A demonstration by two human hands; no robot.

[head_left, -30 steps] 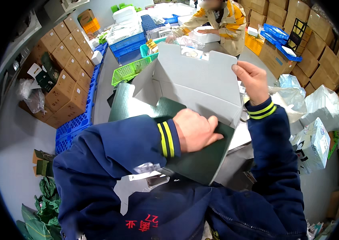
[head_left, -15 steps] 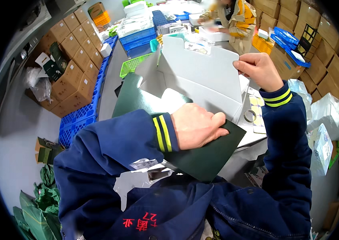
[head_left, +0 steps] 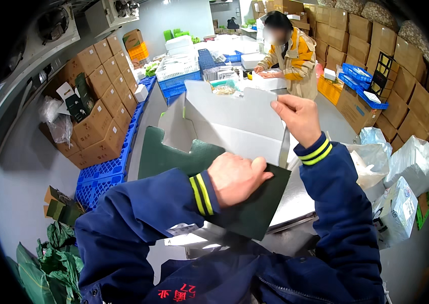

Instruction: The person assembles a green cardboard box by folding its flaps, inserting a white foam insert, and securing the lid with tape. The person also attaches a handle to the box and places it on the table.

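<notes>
Right hand (head_left: 299, 117) has raised the matte white inner flap (head_left: 235, 119) higher, pinching its edge; left hand (head_left: 236, 177) presses flat on the dark green card panel (head_left: 255, 207).

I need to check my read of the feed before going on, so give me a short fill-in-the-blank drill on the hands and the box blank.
1. The left hand presses flat on the dark ____ panel of the box blank.
2. The right hand pinches the top edge of the raised ____ panel.
3. Both sleeve cuffs carry ____ stripes.
4. The person at the far table wears a jacket that is yellow and ____.

Missing words: green; white; yellow; grey
</notes>
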